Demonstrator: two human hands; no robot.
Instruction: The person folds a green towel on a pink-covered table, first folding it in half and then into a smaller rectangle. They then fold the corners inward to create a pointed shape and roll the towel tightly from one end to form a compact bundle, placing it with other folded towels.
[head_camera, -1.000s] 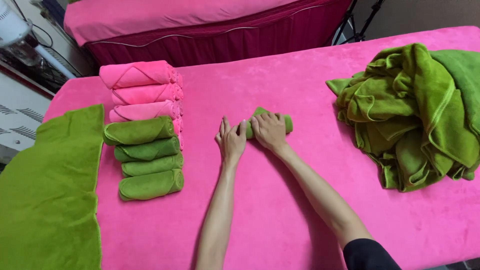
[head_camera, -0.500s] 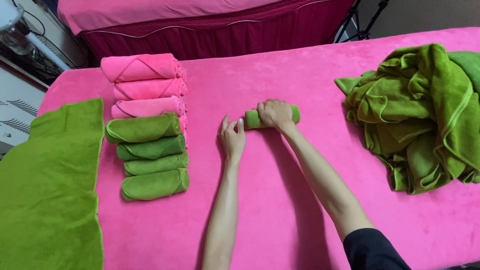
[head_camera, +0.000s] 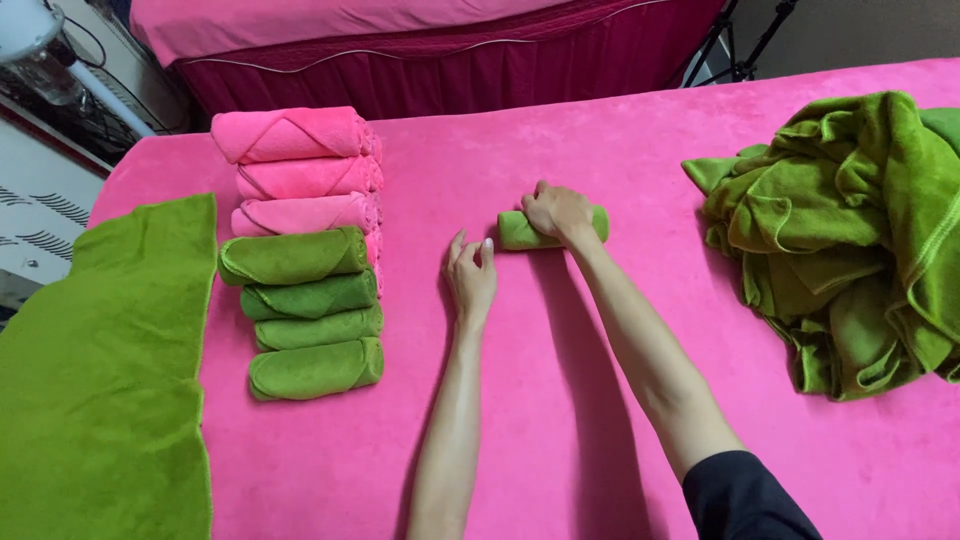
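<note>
Head view: one person's two bare hands over a bright pink plush table cover (head_camera: 560, 420).
Right hand (head_camera: 558, 212): fingers curled down over a small green rolled terry towel (head_camera: 516, 232), gripping it mid-table.
Left hand (head_camera: 470, 276): flat, fingers spread, holding nothing, just beside the roll.
Risk: roll likely loosens if grip slackens, since its end is untucked.
Left side: row of rolled pink and green towels (head_camera: 305, 300), near.
Right side: heap of loose green towels (head_camera: 850, 230), well apart.
Open room: bare cover toward the near edge.
</note>
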